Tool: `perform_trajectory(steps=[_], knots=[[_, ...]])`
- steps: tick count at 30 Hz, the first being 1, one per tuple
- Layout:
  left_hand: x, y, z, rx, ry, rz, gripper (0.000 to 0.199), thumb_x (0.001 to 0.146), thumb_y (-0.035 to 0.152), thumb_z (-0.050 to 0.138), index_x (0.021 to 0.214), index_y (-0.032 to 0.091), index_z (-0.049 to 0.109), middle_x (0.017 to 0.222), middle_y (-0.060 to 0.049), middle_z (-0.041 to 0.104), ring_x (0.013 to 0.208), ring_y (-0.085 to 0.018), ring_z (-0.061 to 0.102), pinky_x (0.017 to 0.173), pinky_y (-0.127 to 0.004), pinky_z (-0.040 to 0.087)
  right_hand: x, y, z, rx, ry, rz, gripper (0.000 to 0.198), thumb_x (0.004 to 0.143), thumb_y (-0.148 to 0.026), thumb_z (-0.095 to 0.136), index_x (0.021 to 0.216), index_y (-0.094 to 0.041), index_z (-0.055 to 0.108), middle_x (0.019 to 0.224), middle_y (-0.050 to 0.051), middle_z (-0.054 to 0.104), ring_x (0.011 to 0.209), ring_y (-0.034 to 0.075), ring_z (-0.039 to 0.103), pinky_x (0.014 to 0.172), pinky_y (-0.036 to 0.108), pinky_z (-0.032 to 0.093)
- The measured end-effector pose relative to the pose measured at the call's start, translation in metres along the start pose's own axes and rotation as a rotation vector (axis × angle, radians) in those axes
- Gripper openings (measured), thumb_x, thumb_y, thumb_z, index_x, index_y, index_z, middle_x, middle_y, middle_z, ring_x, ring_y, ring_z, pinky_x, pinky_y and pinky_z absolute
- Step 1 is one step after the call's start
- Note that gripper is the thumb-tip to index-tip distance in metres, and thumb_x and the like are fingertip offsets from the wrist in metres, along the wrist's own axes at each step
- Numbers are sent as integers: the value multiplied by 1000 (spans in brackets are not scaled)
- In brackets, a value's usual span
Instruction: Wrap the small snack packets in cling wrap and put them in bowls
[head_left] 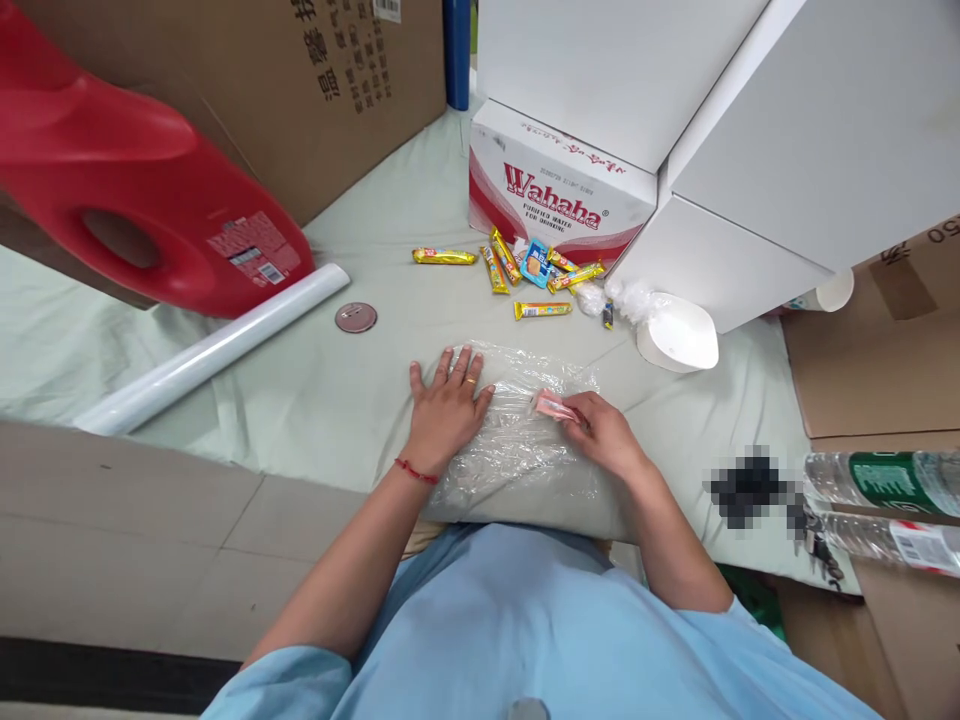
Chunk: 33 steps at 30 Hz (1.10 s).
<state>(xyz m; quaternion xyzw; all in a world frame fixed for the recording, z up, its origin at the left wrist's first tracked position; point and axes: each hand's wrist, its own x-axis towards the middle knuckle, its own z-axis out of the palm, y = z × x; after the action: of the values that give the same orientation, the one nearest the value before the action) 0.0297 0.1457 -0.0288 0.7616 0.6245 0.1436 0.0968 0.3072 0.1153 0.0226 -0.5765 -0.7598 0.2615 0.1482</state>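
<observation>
A sheet of clear plastic wrap (510,450) lies crinkled on the pale green cloth in front of me. My left hand (446,405) rests flat on its left part, fingers spread. Over the right part of the sheet, my right hand (600,430) pinches a small pink packet (553,405) between thumb and fingers. What is inside the packet cannot be made out. Beyond the sheet lie several yellow snack sticks (542,310) and a blue snack packet (535,262). Bunched clear plastic (591,298) sits beside them.
A white roll (225,345) and a red jug (150,180) stand to the left, near a round brown disc (356,317). Behind is a Wahaha carton (559,190). To the right are a white bowl (679,335), plastic bottles (885,480) and a blurred dark object (750,487).
</observation>
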Motion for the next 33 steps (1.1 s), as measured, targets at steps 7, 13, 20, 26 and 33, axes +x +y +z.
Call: perform_trajectory(steps=[7,13,20,26,33], knots=[[0,0,0,5,-14,-7,65,111,51,24,169,26,36,176,-7,33,166,-32,25,131,-71,-4,7,8,-18,67,221,123,25,94,-32,59,107,-19,75,91,5,72,72,18,63,70,31,50],[0,-1,-1,4,-9,-8,64,111,51,24,168,25,40,176,-7,35,165,-32,26,131,-72,0,11,-31,21,-1,75,-181,31,98,-18,58,126,-21,71,123,11,72,108,24,68,94,37,56],[0,1,-3,0,-1,-10,62,111,48,26,167,24,41,175,-9,36,165,-32,28,131,-73,0,14,-49,43,-169,-88,-203,46,101,-27,69,146,-23,65,149,16,61,128,31,59,108,49,53],[2,-4,-4,-12,-24,-21,63,111,46,24,168,23,38,175,-10,35,164,-33,30,130,-74,7,13,-36,46,-187,-105,-233,44,104,-19,61,148,-26,67,152,9,63,119,28,61,105,46,55],[12,-12,-14,4,-164,2,63,111,45,26,170,24,33,177,-11,30,166,-34,26,128,-77,12,7,-19,52,-114,-48,-251,43,108,-23,55,149,-33,66,156,7,62,125,25,63,106,45,53]])
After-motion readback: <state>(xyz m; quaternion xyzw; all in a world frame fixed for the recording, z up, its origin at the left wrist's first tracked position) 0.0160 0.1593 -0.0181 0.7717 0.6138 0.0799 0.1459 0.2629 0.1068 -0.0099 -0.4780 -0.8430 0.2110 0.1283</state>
